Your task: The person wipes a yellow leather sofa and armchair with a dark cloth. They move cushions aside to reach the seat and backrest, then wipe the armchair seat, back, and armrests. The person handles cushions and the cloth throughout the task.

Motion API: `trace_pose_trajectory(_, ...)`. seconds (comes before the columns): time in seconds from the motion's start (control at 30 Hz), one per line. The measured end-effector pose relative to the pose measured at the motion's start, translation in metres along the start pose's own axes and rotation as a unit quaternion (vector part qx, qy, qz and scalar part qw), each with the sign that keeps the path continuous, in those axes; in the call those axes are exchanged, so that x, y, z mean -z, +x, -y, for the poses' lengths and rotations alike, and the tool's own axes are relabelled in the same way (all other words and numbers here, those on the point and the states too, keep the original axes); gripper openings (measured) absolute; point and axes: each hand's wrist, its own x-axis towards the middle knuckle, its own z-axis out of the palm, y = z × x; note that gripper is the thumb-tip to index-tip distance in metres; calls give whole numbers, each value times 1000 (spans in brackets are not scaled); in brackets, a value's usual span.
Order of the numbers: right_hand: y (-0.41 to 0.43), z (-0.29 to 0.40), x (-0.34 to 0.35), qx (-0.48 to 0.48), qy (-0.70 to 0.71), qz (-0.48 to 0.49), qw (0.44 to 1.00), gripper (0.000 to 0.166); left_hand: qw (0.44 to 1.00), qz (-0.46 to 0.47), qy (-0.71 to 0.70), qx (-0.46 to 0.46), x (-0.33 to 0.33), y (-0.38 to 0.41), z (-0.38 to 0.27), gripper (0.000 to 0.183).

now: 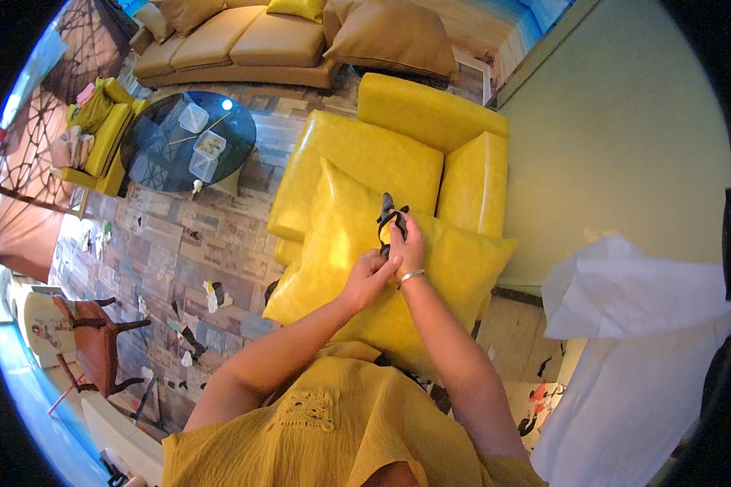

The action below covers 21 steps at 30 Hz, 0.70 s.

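My left hand [370, 277] and my right hand [407, 243] meet above a large yellow cushion [457, 268], which leans on a yellow armchair [365, 143]. Between them is a dark strap-like piece [382, 234] with a grey end [388, 201] that sticks up past the right fingers. The strip loops over the right fingers, and its lower end sits at the left fingertips. What exactly the piece is, I cannot tell. A bracelet circles my right wrist.
A round dark glass table [158, 146] bears plastic containers. Beyond stands a tan sofa [268, 42]. Scraps [217, 296] litter the wood-patterned floor at left, near a tipped brown chair [97, 350]. White fabric [633, 365] hangs at right beside a pale wall [609, 140].
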Motion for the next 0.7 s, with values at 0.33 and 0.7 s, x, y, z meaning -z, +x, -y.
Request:
trace_pose_trajectory(0.33,-14,19,11,-160,327,77,928,23,971,-46,75,-222,-3,-16,26,17)
trace_pose_trajectory(0.7,-12,3,14,-151,357,87,918,16,959,-36,118,-255,-2,-12,30,14)
